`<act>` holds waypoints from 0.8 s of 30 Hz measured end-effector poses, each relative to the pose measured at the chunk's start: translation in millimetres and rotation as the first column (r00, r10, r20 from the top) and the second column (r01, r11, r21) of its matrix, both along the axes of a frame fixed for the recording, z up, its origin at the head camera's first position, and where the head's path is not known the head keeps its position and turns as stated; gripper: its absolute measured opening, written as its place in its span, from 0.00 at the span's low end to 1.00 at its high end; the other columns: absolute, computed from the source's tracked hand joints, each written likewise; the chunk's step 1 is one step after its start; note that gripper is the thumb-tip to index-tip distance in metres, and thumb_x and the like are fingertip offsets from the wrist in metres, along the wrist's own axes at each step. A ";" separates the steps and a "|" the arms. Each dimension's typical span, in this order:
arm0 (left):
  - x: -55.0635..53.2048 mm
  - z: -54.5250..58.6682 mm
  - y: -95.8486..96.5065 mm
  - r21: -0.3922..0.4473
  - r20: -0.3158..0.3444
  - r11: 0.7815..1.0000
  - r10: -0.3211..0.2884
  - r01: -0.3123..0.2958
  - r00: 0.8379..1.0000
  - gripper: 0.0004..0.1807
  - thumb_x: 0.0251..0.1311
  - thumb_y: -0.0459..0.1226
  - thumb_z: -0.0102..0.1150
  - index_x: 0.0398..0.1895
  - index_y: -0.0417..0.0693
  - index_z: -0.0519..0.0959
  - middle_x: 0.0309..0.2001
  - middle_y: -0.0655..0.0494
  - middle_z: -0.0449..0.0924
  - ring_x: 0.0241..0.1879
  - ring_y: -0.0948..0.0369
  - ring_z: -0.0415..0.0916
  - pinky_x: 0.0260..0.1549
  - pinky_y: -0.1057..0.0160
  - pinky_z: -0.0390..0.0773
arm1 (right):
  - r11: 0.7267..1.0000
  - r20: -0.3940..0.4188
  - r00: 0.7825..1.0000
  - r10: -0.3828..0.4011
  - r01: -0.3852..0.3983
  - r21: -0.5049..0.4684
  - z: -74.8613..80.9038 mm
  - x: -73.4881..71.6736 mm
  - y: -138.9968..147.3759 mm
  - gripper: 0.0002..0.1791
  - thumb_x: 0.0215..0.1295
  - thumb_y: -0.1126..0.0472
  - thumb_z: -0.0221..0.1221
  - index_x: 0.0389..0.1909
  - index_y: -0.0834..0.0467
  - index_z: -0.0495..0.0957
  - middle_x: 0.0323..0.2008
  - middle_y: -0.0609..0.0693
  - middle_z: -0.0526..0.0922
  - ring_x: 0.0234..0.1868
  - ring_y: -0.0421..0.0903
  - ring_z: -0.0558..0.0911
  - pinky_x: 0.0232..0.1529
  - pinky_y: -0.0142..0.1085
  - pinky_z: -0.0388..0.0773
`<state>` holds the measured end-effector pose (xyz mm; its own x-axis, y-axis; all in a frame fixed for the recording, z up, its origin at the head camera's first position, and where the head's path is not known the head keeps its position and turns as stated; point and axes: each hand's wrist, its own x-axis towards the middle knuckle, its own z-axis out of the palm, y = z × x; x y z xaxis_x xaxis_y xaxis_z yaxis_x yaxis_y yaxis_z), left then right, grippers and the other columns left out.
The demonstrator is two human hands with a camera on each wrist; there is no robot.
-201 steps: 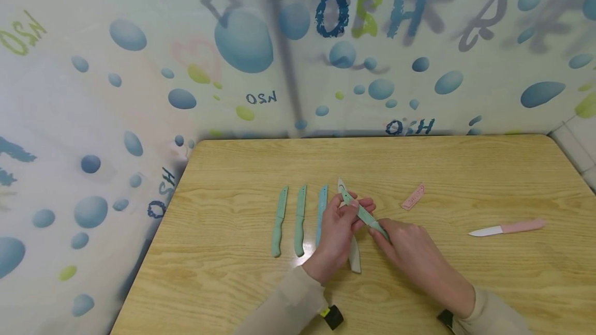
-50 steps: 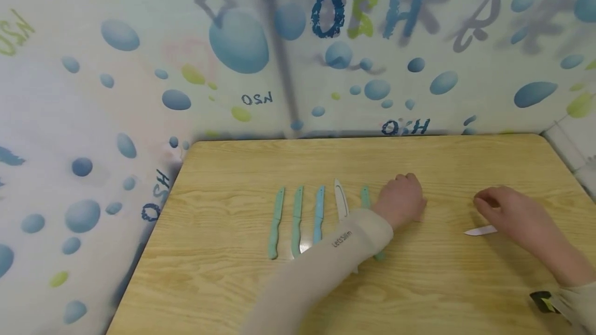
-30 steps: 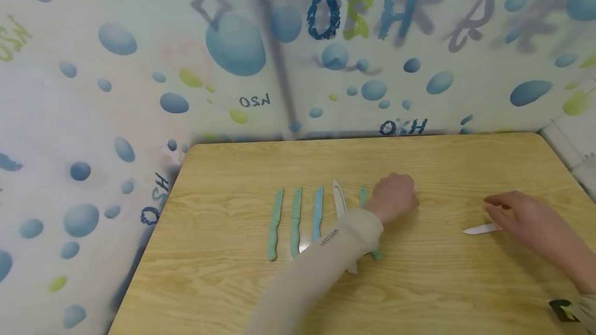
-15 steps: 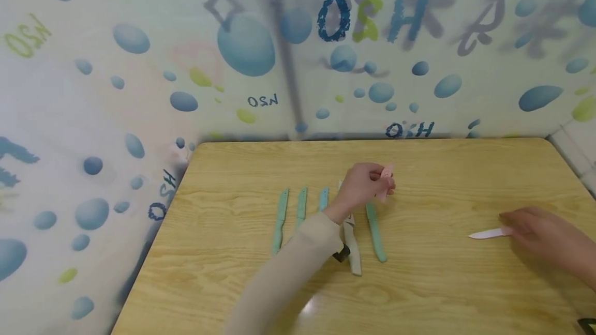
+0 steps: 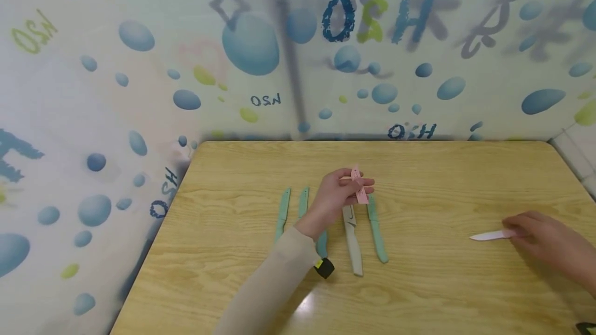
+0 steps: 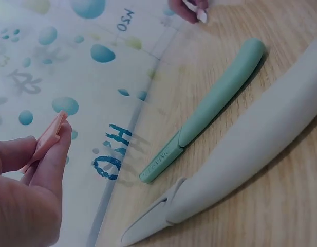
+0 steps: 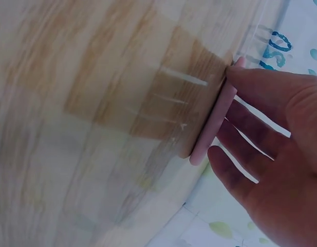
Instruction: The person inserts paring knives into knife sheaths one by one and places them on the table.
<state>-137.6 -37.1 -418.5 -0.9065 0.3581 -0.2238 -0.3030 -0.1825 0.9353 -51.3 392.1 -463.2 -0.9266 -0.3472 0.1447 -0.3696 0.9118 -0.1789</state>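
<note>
My left hand [image 5: 328, 198] pinches a pink blade sheath [image 5: 359, 190] between thumb and fingers, above the far ends of the sheathed knives. The left wrist view shows the sheath [image 6: 47, 139] nearly edge-on. On the right of the table lies a paring knife [image 5: 486, 235], its white blade bare and pointing left. My right hand [image 5: 551, 239] holds it by the pink handle [image 7: 215, 126], thumb at one end and fingertips along the side. In the head view most of that handle is hidden by the hand.
Two green sheathed knives [image 5: 282, 213] lie at the left, partly under my left arm. A blue knife handle [image 5: 322, 244] shows beside the wrist. A grey sheathed knife [image 5: 354, 247] and another green one [image 5: 377, 234] follow rightward. A patterned wall stands behind the wooden table [image 5: 437, 180].
The green knife once in both hands now lies right of the grey one. My left hand picked up the pink sheath and moved left; my right hand reached the paring knife's handle.
</note>
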 end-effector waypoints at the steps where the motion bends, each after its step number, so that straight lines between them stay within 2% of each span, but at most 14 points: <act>1: 1.2 -0.3 -2.1 0.015 0.012 1.000 0.011 -0.011 1.000 0.13 0.76 0.30 0.55 0.59 0.36 0.75 0.52 0.45 0.87 0.52 0.51 0.86 0.50 0.57 0.87 | 1.000 -0.005 1.000 -0.001 0.001 0.006 -0.8 0.0 0.0 0.19 0.40 0.76 0.77 0.35 0.67 0.83 0.33 0.57 0.81 0.32 0.56 0.83 0.32 0.51 0.83; 6: 6.0 -1.5 -10.3 0.045 0.034 0.998 0.045 -0.047 0.998 0.16 0.77 0.30 0.53 0.63 0.35 0.73 0.54 0.42 0.86 0.53 0.49 0.85 0.51 0.56 0.86 | 1.000 -0.019 1.000 -0.001 0.001 0.014 -4.7 1.2 1.7 0.17 0.41 0.73 0.78 0.33 0.60 0.84 0.33 0.51 0.80 0.30 0.50 0.82 0.29 0.44 0.82; 13: 11.4 -3.4 -18.2 0.060 0.031 0.996 0.070 -0.072 0.997 0.19 0.77 0.29 0.52 0.65 0.27 0.69 0.55 0.38 0.84 0.54 0.47 0.85 0.52 0.55 0.86 | 1.000 -0.005 1.000 -0.016 0.016 0.013 -3.7 1.6 2.3 0.12 0.49 0.69 0.77 0.32 0.59 0.84 0.32 0.50 0.80 0.30 0.50 0.81 0.28 0.43 0.81; 15: 13.6 -3.2 -20.6 0.065 0.036 0.995 0.079 -0.081 0.996 0.19 0.77 0.30 0.52 0.65 0.28 0.69 0.56 0.38 0.84 0.54 0.48 0.85 0.52 0.56 0.85 | 1.000 0.001 1.000 -0.021 0.021 0.006 -3.7 1.4 2.4 0.10 0.53 0.67 0.76 0.32 0.59 0.84 0.32 0.51 0.80 0.30 0.49 0.81 0.29 0.43 0.81; 18: 17.2 -3.5 -23.9 0.087 0.042 0.991 0.094 -0.097 0.995 0.18 0.77 0.30 0.52 0.64 0.29 0.69 0.57 0.38 0.84 0.54 0.50 0.85 0.52 0.57 0.85 | 0.999 0.045 0.998 -0.043 0.044 -0.011 0.3 1.8 -0.9 0.08 0.59 0.65 0.74 0.33 0.61 0.83 0.32 0.51 0.82 0.31 0.48 0.81 0.29 0.42 0.80; 20: 19.3 -3.8 -25.3 0.112 0.051 0.988 0.103 -0.108 0.993 0.18 0.77 0.30 0.52 0.65 0.29 0.68 0.58 0.38 0.83 0.54 0.51 0.85 0.53 0.57 0.85 | 0.997 0.103 0.992 -0.067 0.069 -0.020 5.4 1.8 -5.4 0.07 0.64 0.64 0.71 0.35 0.63 0.83 0.32 0.52 0.84 0.31 0.48 0.82 0.30 0.44 0.81; 24: 23.3 -4.6 -26.1 0.169 0.072 0.976 0.126 -0.136 0.989 0.23 0.77 0.29 0.52 0.69 0.27 0.64 0.60 0.36 0.81 0.56 0.50 0.84 0.53 0.57 0.85 | 0.992 0.205 0.972 -0.118 0.123 -0.017 18.1 1.8 -20.2 0.09 0.71 0.63 0.66 0.39 0.67 0.81 0.32 0.54 0.86 0.33 0.51 0.84 0.33 0.51 0.83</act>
